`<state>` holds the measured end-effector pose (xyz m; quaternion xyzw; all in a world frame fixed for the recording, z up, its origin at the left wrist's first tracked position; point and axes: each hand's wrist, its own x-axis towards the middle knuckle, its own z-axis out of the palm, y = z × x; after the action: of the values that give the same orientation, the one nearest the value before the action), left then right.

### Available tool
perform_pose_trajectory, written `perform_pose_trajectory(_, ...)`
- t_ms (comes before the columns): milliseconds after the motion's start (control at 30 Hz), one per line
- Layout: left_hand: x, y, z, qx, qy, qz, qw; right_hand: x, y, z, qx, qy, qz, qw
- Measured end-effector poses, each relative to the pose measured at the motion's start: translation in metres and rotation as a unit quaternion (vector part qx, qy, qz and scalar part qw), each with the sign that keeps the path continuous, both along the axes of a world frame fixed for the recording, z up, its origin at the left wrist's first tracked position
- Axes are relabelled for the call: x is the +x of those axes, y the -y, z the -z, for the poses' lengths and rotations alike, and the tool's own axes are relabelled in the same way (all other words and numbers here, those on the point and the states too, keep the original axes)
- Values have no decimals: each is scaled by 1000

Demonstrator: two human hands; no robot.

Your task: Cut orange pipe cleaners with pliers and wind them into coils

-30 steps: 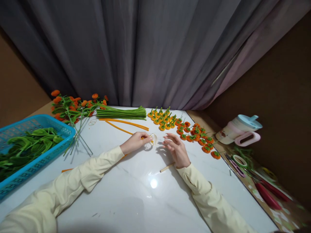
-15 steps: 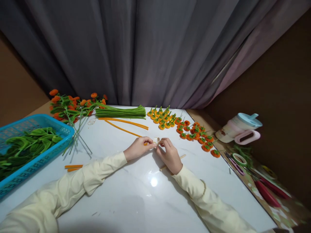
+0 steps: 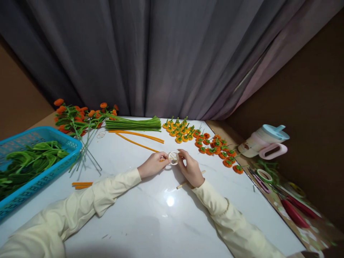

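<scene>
Since the white ring [image 3: 173, 164] looks light and stiff, hold its rim: your left hand [image 3: 154, 164] pinches its left side; whether your right hand [image 3: 191, 169] grips, I cannot tell

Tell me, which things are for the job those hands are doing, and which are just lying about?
Probably for the job:
white ring, in left hand, right hand at its edge
orange strips
green stems

Probably just lying about:
lidded cup
tiny scraps
</scene>
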<state>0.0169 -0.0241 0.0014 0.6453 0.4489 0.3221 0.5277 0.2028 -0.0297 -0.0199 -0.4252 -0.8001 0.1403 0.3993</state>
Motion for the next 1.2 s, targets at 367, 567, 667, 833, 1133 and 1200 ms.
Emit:
perform_pose_trajectory(367, -2, 0, 13, -40, 28, 62, 997, 10, -2, -21, -28, 28, -125, 991)
perform_pose_trajectory(567, -3, -1, 5, -34, 77, 69, 994, 9, 0, -22, -81, -11, -66, 994)
perform_pose_trajectory(667, -5, -3, 5, -23, 89, 71, 993, 9, -1, -23, -119, -45, -29, 991)
perform_pose_trajectory(833, -8, -9, 13, -12, 74, 55, 996, 10, -5, -22, -180, -124, 23, 976)
perform_pose_trajectory(1133, -5, -12, 18, 56, -6, -6, 998, 12, -11, -44, -227, -231, 27, 946)
perform_pose_trajectory(1200, -3, -10, 20, 97, -40, -31, 994, 2, -15, -58, -230, -229, -3, 946)
